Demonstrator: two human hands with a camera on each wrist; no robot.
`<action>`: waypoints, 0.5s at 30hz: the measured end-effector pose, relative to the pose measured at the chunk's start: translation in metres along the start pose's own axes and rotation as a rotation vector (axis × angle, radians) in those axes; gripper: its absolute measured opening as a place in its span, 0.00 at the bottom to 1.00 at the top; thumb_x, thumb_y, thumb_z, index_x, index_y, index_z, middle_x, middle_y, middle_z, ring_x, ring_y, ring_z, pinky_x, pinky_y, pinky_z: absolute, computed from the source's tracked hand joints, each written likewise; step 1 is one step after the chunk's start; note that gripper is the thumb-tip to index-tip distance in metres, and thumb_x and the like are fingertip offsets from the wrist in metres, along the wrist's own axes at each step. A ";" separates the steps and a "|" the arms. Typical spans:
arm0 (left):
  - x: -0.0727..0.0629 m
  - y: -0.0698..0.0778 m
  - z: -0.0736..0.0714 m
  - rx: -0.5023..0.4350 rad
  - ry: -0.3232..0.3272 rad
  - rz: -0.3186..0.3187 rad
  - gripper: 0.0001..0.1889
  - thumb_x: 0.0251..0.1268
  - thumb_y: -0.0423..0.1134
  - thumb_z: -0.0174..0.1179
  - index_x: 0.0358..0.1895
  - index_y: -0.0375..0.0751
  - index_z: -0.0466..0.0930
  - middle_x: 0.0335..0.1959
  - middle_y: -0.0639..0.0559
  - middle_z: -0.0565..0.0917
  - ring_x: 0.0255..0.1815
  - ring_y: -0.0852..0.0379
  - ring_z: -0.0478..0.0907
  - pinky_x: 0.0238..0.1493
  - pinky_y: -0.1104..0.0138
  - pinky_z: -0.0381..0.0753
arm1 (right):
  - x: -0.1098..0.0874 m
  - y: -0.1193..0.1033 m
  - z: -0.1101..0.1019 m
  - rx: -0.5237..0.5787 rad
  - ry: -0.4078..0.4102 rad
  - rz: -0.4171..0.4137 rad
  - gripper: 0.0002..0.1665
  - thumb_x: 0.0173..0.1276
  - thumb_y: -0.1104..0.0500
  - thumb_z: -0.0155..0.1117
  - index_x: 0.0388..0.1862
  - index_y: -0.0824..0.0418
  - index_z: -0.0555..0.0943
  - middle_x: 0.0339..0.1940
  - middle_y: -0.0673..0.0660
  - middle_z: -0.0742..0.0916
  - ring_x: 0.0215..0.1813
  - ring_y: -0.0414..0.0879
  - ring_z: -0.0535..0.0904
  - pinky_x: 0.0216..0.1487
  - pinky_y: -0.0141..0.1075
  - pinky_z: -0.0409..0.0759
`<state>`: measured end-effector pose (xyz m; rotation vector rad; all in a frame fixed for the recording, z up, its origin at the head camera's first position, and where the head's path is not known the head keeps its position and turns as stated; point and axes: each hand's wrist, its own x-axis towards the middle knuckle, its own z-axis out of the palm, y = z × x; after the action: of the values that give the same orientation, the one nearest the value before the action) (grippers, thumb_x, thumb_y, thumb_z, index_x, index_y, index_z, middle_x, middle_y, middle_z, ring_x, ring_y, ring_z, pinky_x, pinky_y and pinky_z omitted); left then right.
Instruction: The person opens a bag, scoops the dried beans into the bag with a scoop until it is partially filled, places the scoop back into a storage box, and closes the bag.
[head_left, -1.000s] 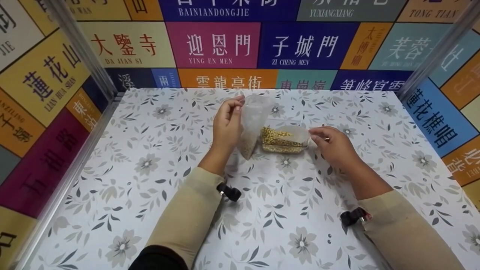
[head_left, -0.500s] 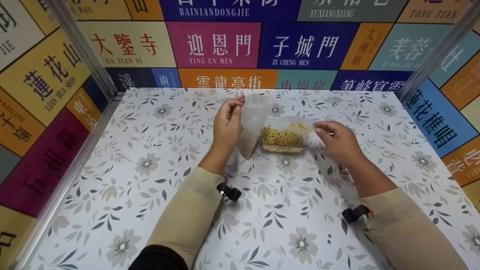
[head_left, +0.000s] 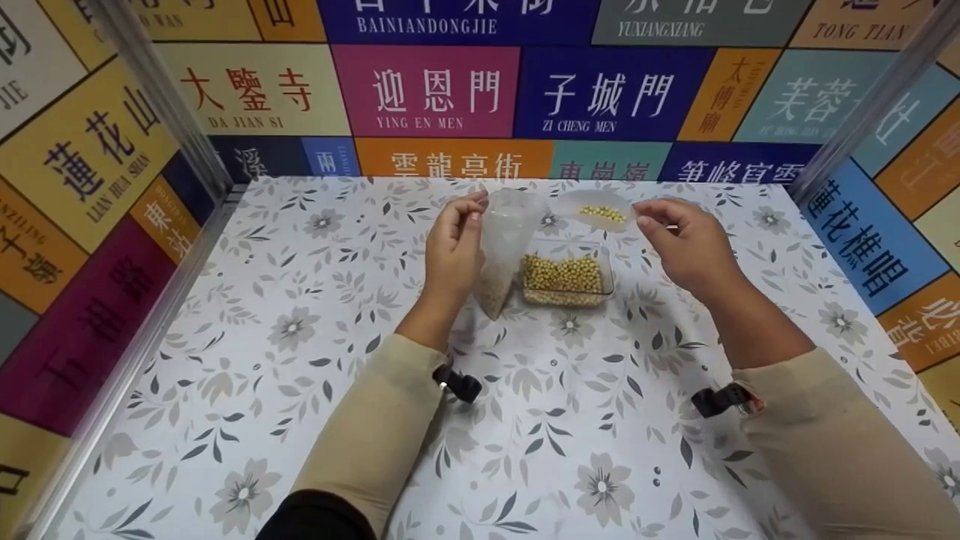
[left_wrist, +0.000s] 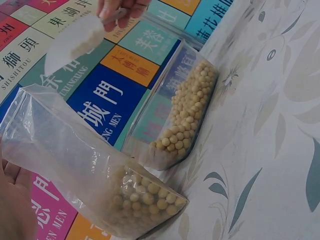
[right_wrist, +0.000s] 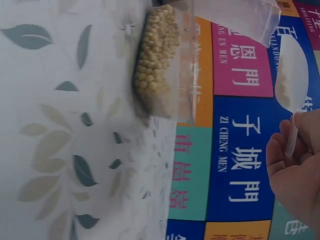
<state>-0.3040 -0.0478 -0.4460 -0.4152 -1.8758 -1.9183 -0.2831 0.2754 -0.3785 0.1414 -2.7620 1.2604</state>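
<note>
My left hand (head_left: 454, 244) pinches the upper edge of a clear plastic bag (head_left: 513, 229), keeping it upright with its mouth up. Soybeans (left_wrist: 142, 200) fill the bag's lower corner, which touches the table. My right hand (head_left: 690, 247) grips the short handle of a translucent scoop (head_left: 568, 204); a small heap of soybeans (head_left: 602, 214) lies in its bowl. The scoop is in the air, behind and above a clear rectangular container (head_left: 609, 264). Yellow soybeans (head_left: 562, 274) lie inside that container, close to the right of the bag.
A floral-patterned cloth (head_left: 360, 450) covers the table. Printed panels (head_left: 427, 90) with large characters stand at the back and both sides. Metal posts (head_left: 176, 112) rise at the rear corners.
My right hand has lifted the scoop out of the container with soybeans in it, moving it up and toward the back. The left hand and the bag have stayed in place.
</note>
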 end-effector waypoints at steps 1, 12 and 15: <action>0.000 0.000 0.000 0.000 0.000 -0.002 0.10 0.86 0.33 0.49 0.54 0.31 0.77 0.70 0.43 0.82 0.74 0.51 0.79 0.80 0.68 0.74 | 0.002 -0.004 -0.001 -0.001 -0.002 -0.009 0.26 0.85 0.41 0.56 0.72 0.49 0.81 0.72 0.55 0.82 0.72 0.50 0.77 0.74 0.50 0.80; 0.000 0.000 -0.001 0.019 0.010 -0.005 0.11 0.86 0.34 0.49 0.54 0.29 0.77 0.70 0.43 0.83 0.74 0.52 0.79 0.80 0.67 0.74 | 0.019 -0.054 -0.008 -0.169 -0.086 -0.094 0.26 0.86 0.41 0.52 0.73 0.47 0.81 0.75 0.53 0.79 0.66 0.54 0.79 0.65 0.52 0.82; 0.000 0.002 -0.001 0.026 0.008 -0.007 0.11 0.86 0.34 0.49 0.54 0.29 0.77 0.70 0.44 0.83 0.74 0.53 0.79 0.80 0.68 0.74 | 0.023 -0.066 -0.008 -0.256 -0.107 -0.156 0.25 0.87 0.44 0.52 0.73 0.50 0.81 0.74 0.54 0.80 0.63 0.56 0.80 0.64 0.53 0.82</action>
<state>-0.3028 -0.0486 -0.4442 -0.3929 -1.8971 -1.8958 -0.2966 0.2377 -0.3208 0.4042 -2.9043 0.8787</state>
